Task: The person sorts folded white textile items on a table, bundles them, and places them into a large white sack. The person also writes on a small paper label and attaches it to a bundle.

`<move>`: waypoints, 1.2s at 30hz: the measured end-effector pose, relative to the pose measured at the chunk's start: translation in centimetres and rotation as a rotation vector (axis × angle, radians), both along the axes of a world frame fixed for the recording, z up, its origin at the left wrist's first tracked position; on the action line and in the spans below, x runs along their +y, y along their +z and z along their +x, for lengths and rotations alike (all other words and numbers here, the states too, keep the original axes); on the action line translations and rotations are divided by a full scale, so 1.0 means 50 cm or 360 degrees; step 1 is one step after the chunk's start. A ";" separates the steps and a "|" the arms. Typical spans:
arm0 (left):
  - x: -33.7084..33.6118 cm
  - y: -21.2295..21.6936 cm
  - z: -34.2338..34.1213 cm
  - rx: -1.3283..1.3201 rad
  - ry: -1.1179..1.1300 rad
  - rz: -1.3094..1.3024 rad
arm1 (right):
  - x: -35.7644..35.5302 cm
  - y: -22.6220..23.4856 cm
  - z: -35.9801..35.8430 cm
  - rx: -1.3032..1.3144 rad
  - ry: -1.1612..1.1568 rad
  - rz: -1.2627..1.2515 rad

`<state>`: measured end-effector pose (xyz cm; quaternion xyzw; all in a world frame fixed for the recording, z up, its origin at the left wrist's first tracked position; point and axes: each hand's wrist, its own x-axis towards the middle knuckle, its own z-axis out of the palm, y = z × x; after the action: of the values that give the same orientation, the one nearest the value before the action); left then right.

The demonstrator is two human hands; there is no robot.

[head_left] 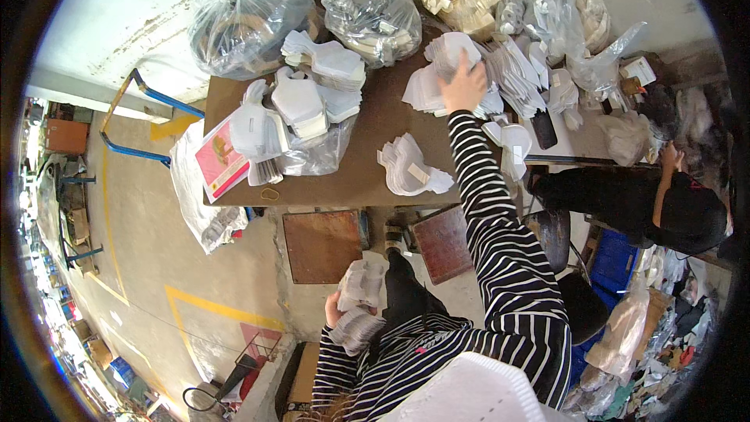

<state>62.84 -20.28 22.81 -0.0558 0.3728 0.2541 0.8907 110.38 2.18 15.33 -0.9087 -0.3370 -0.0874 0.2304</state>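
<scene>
Low in front of my body, my left hand (334, 310) is closed around a stack of thin white cut-out pieces (360, 284) with curved outlines. My right arm stretches across the brown table (355, 158). At its far side my right hand (465, 86) lies against a pile of white cut-out pieces (424, 88), fingers apart; whether it grips any is not plain. Nearer the front edge sits another white stack (410, 166) with a small pale label. More white stacks (299, 103) stand at the left, and fanned ones (516, 74) lie right of my right hand.
Clear plastic bags (373, 19) line the wall. A pink-and-white printed sheet (226, 152) lies at the table's left, beside a blue trolley handle (129, 129). A dark phone (544, 130) is on the right. Another person (680, 203) works there, near a blue crate (615, 259) and scraps.
</scene>
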 end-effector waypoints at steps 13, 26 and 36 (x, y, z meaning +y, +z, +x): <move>0.059 0.032 0.047 0.0195 0.0104 -0.0171 | -0.025 0.122 -0.012 0.1515 0.0546 0.1476; 0.056 0.028 0.068 0.0107 0.0266 -0.0220 | 0.205 0.057 -0.345 0.0186 0.1081 0.0079; 0.058 0.012 0.024 0.0026 0.0183 0.0042 | 0.069 0.055 -0.088 0.0062 0.0179 0.0183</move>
<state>64.03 -17.37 23.40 -0.0634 0.3728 0.3101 0.8723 105.97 5.62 18.10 -0.8752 -0.3773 -0.0758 0.2932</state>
